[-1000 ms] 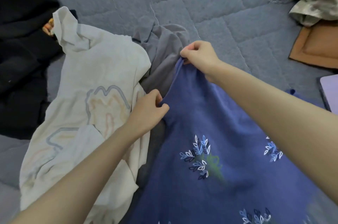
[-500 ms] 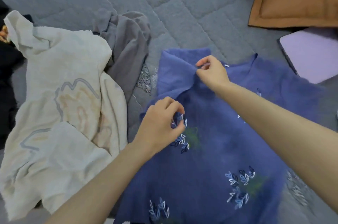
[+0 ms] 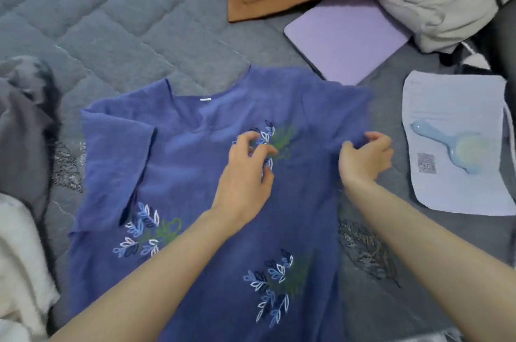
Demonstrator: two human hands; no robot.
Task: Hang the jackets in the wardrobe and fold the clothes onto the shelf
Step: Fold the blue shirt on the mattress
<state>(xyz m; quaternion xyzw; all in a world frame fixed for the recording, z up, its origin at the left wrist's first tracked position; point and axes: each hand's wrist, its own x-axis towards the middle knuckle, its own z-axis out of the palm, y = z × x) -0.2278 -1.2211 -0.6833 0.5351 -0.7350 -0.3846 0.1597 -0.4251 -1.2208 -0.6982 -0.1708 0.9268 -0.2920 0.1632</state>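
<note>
The blue top [image 3: 195, 174] was matt cloth. The grey bedspread [image 3: 111, 20] was quilted fabric with a soft nap. The lilac case [image 3: 346, 34] appeared smooth and matt. The sheet [image 3: 446, 101] was paper, and the handled item [image 3: 472, 153] on it was glossy plastic. The white garment [image 3: 19, 258] looked fleecy.

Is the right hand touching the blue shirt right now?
Touching. The head view shows the right hand with its fingers curled over the sleeve edge of the blue shirt, pinching the fabric.

Both forearms bare to frame edge; left hand [image 3: 243, 174], right hand [image 3: 364, 160] bare.
</note>
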